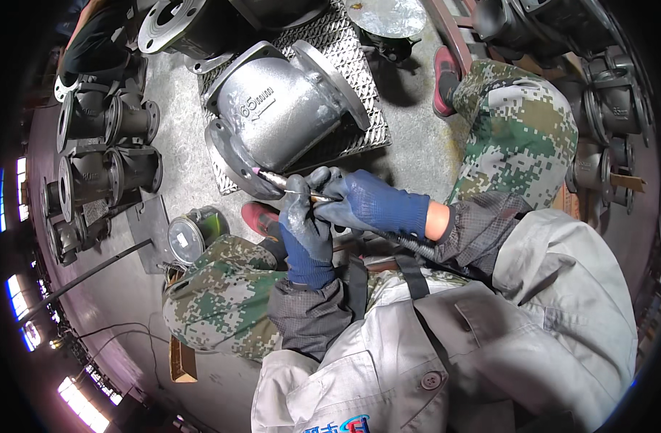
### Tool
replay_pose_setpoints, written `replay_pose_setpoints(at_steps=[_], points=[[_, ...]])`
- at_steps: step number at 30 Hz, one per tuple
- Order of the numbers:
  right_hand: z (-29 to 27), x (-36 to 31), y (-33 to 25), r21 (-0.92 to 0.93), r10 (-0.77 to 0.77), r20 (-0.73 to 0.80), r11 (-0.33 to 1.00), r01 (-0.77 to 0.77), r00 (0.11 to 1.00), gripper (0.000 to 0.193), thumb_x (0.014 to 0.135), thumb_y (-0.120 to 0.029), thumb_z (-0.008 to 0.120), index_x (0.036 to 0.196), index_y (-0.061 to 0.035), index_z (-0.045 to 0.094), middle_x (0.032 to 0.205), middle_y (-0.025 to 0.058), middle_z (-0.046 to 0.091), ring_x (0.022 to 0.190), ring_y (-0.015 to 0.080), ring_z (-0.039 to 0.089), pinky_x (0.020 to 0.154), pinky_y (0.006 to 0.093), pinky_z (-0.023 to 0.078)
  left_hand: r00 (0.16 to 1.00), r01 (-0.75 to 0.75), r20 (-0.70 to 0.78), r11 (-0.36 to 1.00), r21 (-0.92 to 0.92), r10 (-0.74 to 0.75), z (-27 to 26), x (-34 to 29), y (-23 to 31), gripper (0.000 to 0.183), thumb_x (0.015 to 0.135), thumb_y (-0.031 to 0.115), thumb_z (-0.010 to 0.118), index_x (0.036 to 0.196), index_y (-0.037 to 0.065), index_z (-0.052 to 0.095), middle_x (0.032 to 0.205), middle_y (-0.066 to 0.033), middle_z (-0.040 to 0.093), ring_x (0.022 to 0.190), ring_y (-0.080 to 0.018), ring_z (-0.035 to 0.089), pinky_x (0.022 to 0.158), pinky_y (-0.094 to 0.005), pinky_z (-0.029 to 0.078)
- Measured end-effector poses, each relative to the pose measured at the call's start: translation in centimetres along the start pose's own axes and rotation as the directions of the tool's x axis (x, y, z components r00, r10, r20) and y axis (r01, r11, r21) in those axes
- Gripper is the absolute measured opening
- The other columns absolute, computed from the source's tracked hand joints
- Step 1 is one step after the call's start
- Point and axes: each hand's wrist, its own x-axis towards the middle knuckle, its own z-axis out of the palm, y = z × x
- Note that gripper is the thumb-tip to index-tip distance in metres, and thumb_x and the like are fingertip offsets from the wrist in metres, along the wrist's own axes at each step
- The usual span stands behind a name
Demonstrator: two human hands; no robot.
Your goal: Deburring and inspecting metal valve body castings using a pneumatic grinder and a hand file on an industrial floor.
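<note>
Both my hands wear blue knit gloves with grey coated palms. My left hand (pixel 304 234) is closed around the front of a slim die grinder (pixel 274 180). Behind it, my right hand (pixel 370 202) grips the same tool, and a dark hose seems to run back under my right wrist. The grinder's small pink tip sits at the near flange of a grey cast valve body (pixel 283 108); whether it touches cannot be made out. The valve body lies tilted on a metal plate with a raised pattern (pixel 366 137), raised lettering on its upper side.
More flanged castings (pixel 175 25) stand beyond the plate. Stacked valve bodies (pixel 89 173) line the left, others (pixel 619 108) the right. A round lidded can (pixel 188 238) stands by my left knee. A round-topped stand (pixel 388 16) is at the back. Another person's dark clothing (pixel 99 47) shows far left.
</note>
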Motion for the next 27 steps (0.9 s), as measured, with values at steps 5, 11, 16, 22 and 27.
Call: replay_pose_setpoints(at_steps=[5,11,16,22,27], points=[[0.2,0.1,0.5,-0.029,-0.031,0.041,0.999,0.033,0.999,0.034,0.075,-0.036,0.069,0.082,-0.0030,0.070,0.077,0.0210,0.065,0.073,0.0374,0.064,0.067,0.0445,0.052,0.998,0.025,-0.065,1.000,-0.015,-0.026,-0.9,-0.1,-1.1,0.023,0.093,0.014,0.039,0.100,-0.003,0.052,0.108,-0.0148,0.059,0.102,-0.0215,0.059,0.094,-0.0340,0.046],[0.4,0.0,0.9,-0.085,-0.035,0.006,0.996,0.035,0.999,0.032,0.074,-0.037,0.069,0.082,-0.0057,0.071,0.080,0.0216,0.065,0.076,0.0376,0.064,0.069,0.0447,0.051,0.998,-0.035,-0.038,0.984,0.175,0.042,-1.7,0.2,-2.1,0.024,0.097,0.018,0.041,0.102,-0.003,0.053,0.108,-0.0151,0.060,0.102,-0.0213,0.058,0.095,-0.0343,0.045],[-0.5,0.3,0.2,-0.104,0.021,0.070,0.994,-0.014,0.997,0.031,0.074,-0.036,0.069,0.084,-0.0063,0.071,0.081,0.0204,0.066,0.076,0.0376,0.064,0.068,0.0447,0.052,1.000,-0.001,-0.025,1.000,-0.006,0.001,-0.9,0.3,-1.1,0.035,0.100,0.029,0.043,0.103,-0.004,0.053,0.111,-0.0175,0.060,0.104,-0.0231,0.058,0.096,-0.0370,0.045],[0.0,0.0,0.8,-0.102,-0.051,0.007,0.993,0.051,0.999,0.028,0.076,-0.033,0.069,0.088,-0.0080,0.071,0.078,0.0195,0.065,0.072,0.0373,0.064,0.067,0.0439,0.052,0.999,0.011,-0.037,1.000,-0.023,-0.012,-1.1,0.4,-1.2,0.033,0.100,0.023,0.039,0.105,-0.006,0.054,0.114,-0.0201,0.059,0.107,-0.0254,0.058,0.097,-0.0379,0.045],[1.1,-0.5,1.8,-0.148,-0.121,-0.042,0.982,0.114,0.992,0.027,0.080,-0.033,0.068,0.091,-0.0090,0.071,0.075,0.0195,0.065,0.067,0.0377,0.064,0.062,0.0431,0.052,0.999,0.046,0.005,0.996,-0.080,-0.046,-2.4,0.1,-2.6,0.041,0.099,0.036,0.046,0.114,-0.001,0.056,0.118,-0.0186,0.060,0.108,-0.0272,0.058,0.098,-0.0399,0.045]])
